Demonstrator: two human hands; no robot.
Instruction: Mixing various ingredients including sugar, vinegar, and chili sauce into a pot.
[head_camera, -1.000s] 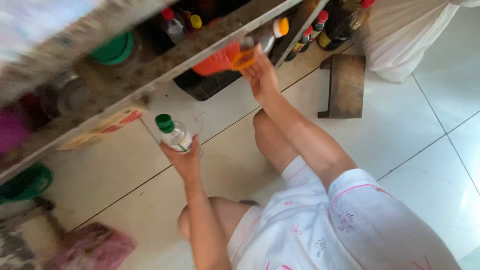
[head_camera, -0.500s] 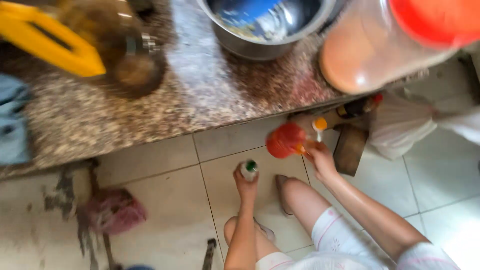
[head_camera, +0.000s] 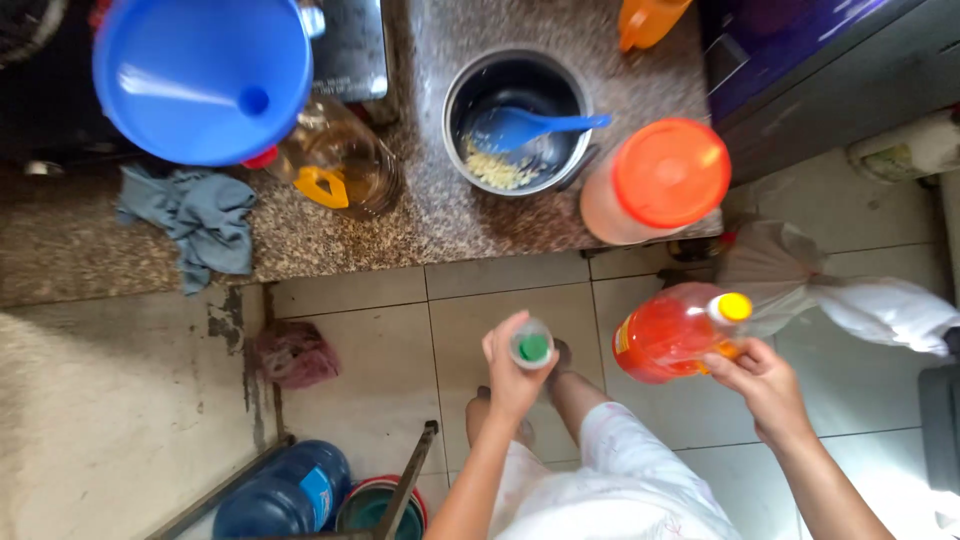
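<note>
- Left hand (head_camera: 512, 372) wrapping in a closed grip around a small bottle with a green cap (head_camera: 532, 347), holding it upright above the tiled floor (head_camera: 360, 350), just below the edge of the surface (head_camera: 420, 215).
- Right hand (head_camera: 762, 378) clasping the neck end of a large orange bottle with a yellow cap (head_camera: 672, 332), keeping it tilted on its side, well apart from the small one.
- Sitting on the surface above: a steel pot (head_camera: 516, 118) with a blue spoon (head_camera: 530, 127), an orange-lidded jar (head_camera: 655, 182) overhanging the edge, an oil jug with a blue funnel (head_camera: 205, 78), a grey rag (head_camera: 195, 215).
- Possibly going wrong: gripping the heavy orange bottle only near its neck, so slipping and dropping onto the tiles seems a risk; rising with both hands full, bumping the overhanging jar could be knocking it off.
- Differing from half a second ago: viewing now from straight above, showing more of the surface; the small bottle still held in the left grip, the orange bottle now looking lower and further from the surface edge, cap pointing right.
</note>
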